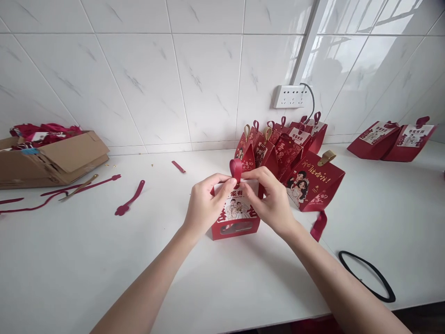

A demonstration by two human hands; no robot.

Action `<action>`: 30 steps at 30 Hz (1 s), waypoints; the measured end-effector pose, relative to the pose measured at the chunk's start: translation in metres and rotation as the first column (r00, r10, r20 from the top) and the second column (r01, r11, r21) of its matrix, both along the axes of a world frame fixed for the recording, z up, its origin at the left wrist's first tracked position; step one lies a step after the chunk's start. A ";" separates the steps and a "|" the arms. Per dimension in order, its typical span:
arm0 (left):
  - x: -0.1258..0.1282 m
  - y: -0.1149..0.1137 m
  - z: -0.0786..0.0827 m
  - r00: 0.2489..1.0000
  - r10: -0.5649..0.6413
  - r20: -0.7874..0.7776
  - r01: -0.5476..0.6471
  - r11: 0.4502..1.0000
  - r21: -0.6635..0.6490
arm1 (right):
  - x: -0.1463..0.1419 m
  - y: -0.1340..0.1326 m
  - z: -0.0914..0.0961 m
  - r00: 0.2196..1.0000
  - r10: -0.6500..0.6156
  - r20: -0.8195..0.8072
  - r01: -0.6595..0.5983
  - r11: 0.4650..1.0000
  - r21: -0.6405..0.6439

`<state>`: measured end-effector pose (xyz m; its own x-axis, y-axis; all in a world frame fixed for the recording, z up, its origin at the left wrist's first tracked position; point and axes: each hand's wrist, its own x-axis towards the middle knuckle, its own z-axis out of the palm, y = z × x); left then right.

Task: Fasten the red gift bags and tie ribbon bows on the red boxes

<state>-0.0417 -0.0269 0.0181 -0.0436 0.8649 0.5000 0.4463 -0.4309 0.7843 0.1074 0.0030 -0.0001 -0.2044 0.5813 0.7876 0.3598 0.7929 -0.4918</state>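
Observation:
A red wedding gift box [239, 229] with a white printed front and a small clear window stands upright on the counter before me. A dark red ribbon loop [236, 170] rises from its top. My left hand [209, 199] pinches the base of this loop between thumb and forefinger. On the other side, my right hand [269, 197] has its thumb on the box's upper front and its forefinger behind the top edge, gripping the box there. The back of the box and several fingertips are hidden.
Several red gift boxes [288, 155] crowd behind my right hand, one larger box [314, 183] nearest. Two more boxes [410, 141] stand far right. Left lie a cardboard carton [79, 153], loose ribbon strips [130, 199] and a gold strip [79, 188]. A black ring-shaped band [368, 273] lies front right.

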 end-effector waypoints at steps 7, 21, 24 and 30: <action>-0.004 0.001 0.000 0.994 -0.104 0.022 0.104 0.994 -0.025 | 0.001 0.000 0.004 0.999 0.042 0.019 -0.041 0.997 -0.064; -0.008 0.004 -0.007 0.998 -0.047 -0.031 0.048 0.999 0.019 | -0.001 0.002 0.001 0.997 0.027 0.070 -0.025 0.999 -0.020; -0.008 0.003 -0.006 0.998 -0.058 -0.026 0.059 0.998 0.004 | -0.001 0.002 0.000 0.998 0.036 0.057 -0.035 0.999 -0.021; -0.007 0.001 -0.003 0.998 -0.055 -0.006 0.055 0.998 0.034 | -0.001 0.002 -0.002 0.997 0.057 0.050 -0.056 0.998 -0.006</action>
